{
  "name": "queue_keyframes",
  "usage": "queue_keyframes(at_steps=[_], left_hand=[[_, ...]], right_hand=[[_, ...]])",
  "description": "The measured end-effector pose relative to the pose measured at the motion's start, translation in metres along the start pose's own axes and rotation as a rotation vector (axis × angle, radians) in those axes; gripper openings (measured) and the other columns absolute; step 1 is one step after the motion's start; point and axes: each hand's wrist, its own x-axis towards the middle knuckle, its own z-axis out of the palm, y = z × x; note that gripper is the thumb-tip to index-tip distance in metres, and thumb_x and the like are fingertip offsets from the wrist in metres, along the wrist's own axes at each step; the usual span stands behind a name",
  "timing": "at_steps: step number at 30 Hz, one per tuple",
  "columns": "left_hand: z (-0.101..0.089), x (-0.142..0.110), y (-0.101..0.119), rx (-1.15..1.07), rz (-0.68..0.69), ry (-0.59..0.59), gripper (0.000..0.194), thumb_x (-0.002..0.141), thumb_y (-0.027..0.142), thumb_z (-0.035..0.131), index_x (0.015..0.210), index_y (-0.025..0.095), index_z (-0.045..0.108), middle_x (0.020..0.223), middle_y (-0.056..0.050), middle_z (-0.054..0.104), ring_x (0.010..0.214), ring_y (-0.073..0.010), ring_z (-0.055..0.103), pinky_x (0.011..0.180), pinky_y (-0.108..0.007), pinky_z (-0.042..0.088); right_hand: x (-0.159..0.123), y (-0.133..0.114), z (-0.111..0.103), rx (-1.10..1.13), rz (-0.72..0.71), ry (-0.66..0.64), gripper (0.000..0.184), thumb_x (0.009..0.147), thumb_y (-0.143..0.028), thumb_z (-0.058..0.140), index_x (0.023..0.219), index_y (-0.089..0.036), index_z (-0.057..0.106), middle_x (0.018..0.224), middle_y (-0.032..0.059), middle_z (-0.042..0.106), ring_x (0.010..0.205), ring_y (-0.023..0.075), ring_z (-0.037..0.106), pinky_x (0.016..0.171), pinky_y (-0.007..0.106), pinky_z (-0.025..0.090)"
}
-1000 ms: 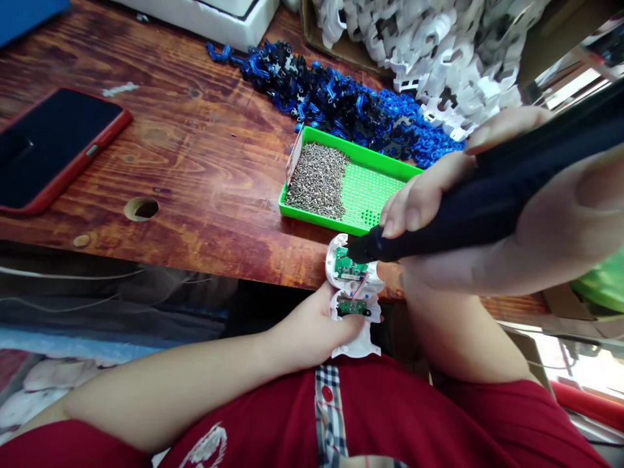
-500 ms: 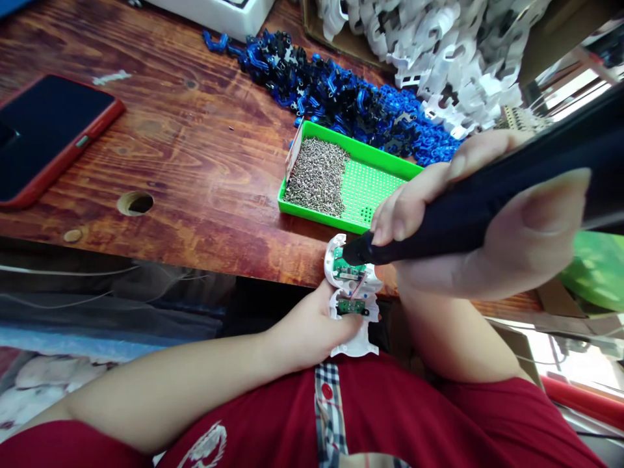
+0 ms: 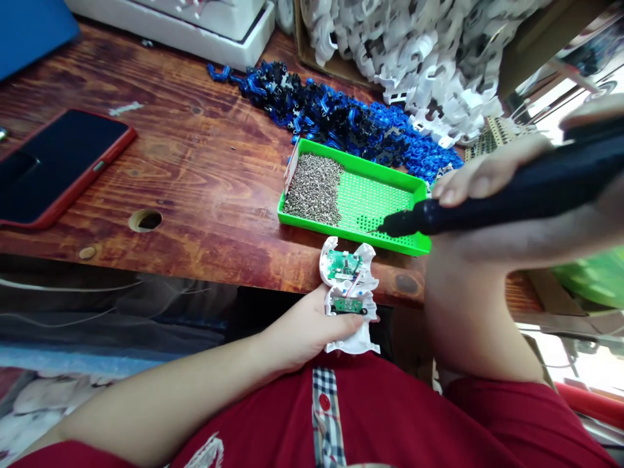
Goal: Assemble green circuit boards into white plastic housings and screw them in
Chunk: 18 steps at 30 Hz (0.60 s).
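Observation:
My left hand (image 3: 307,325) grips a white plastic housing (image 3: 349,296) with two small green circuit boards inside, held at the table's front edge. My right hand (image 3: 526,195) is wrapped round a black electric screwdriver (image 3: 487,195). Its tip hovers over the right, perforated part of a green tray (image 3: 404,244). A heap of small silver screws (image 3: 314,188) fills the tray's left half.
A phone in a red case (image 3: 53,166) lies at the left on the wooden table (image 3: 195,182), near a round hole (image 3: 145,220). Behind the tray lie a pile of blue and black plastic parts (image 3: 341,120) and a heap of white parts (image 3: 414,45).
The screwdriver tip has lifted off the white housing and swung right and away, over the green tray. The left hand keeps hold of the housing.

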Motion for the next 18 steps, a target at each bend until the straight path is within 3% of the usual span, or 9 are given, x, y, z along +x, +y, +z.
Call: queue_keyframes(at_steps=[2, 5, 8, 18], left_hand=[[-0.001, -0.001, 0.001, -0.036, 0.002, -0.006, 0.032, 0.064, 0.015, 0.074, 0.095, 0.014, 0.066, 0.088, -0.006, 0.071, 0.074, -0.0154, 0.062, 0.07, -0.026, 0.045], [-0.001, -0.001, 0.003, -0.048, -0.007, 0.015, 0.033, 0.062, 0.012, 0.074, 0.095, 0.013, 0.067, 0.088, -0.006, 0.072, 0.074, -0.0162, 0.063, 0.069, -0.026, 0.045], [0.0, 0.0, 0.004, -0.058, -0.01, 0.03, 0.036, 0.062, 0.012, 0.073, 0.097, 0.013, 0.067, 0.084, -0.006, 0.072, 0.073, -0.0164, 0.063, 0.07, -0.026, 0.045], [0.001, 0.0, 0.004, -0.029, -0.03, 0.08, 0.032, 0.06, 0.017, 0.075, 0.091, 0.012, 0.068, 0.074, -0.004, 0.071, 0.069, -0.0163, 0.062, 0.068, -0.025, 0.046]], right_hand=[[0.01, 0.019, -0.002, 0.076, -0.079, 0.125, 0.024, 0.081, -0.048, 0.045, 0.077, -0.026, 0.053, 0.051, -0.0055, 0.044, 0.039, 0.0095, 0.045, 0.037, 0.027, 0.038], [0.023, 0.05, -0.001, 0.082, -0.092, 0.116, 0.024, 0.079, -0.048, 0.052, 0.077, -0.024, 0.052, 0.047, -0.0055, 0.042, 0.035, 0.0094, 0.042, 0.031, 0.025, 0.03], [0.029, 0.07, -0.002, 0.099, -0.115, 0.087, 0.026, 0.078, -0.049, 0.055, 0.078, -0.024, 0.051, 0.048, -0.0064, 0.043, 0.035, 0.009, 0.044, 0.031, 0.024, 0.03], [0.022, 0.073, -0.001, 0.175, -0.117, -0.011, 0.024, 0.078, -0.045, 0.058, 0.082, -0.022, 0.053, 0.048, -0.0075, 0.044, 0.035, 0.0082, 0.045, 0.033, 0.023, 0.034]])
